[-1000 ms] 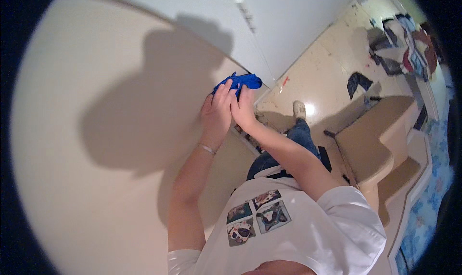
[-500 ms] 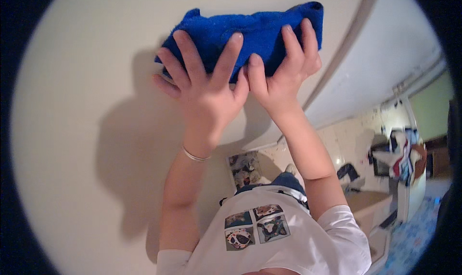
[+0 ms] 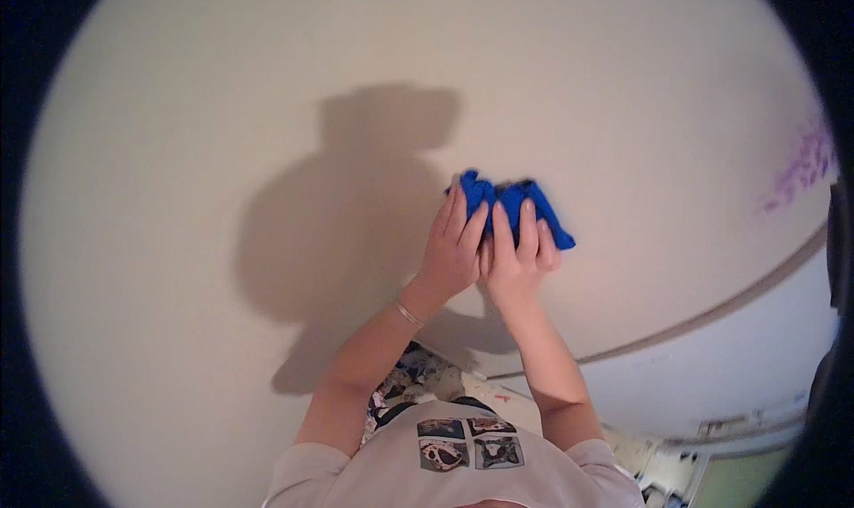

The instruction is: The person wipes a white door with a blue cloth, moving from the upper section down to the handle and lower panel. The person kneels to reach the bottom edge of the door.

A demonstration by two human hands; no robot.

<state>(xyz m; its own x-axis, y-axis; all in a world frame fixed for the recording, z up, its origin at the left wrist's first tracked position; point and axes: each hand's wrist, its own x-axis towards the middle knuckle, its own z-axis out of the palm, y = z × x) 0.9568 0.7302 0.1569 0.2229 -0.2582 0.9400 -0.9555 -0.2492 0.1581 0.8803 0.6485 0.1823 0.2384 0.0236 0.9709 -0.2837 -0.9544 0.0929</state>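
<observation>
A bunched blue cloth point(image 3: 513, 201) is pressed against a broad pale wall-like surface point(image 3: 623, 108) by both hands. My left hand point(image 3: 452, 252) lies over the cloth's left end, its fingers drawn close together and bent onto it. At its side, my right hand point(image 3: 518, 257) grips the cloth's middle and right part, fingers curled over it. The thumbs meet near the cloth's lower edge. A loose corner of the cloth sticks out to the right of my right hand.
Shadows of my head and arms fall on the pale surface to the left. A brown strip point(image 3: 712, 317) edges the surface at lower right, with a white panel point(image 3: 676, 366) beyond it. Purple marks point(image 3: 805, 165) show at far right. Cluttered items point(image 3: 409, 372) lie low behind my left arm.
The view has shifted. Both hands and the cloth now sit lower in the picture and look smaller. The cloth is more bunched, and my fingers, spread before, are closer together.
</observation>
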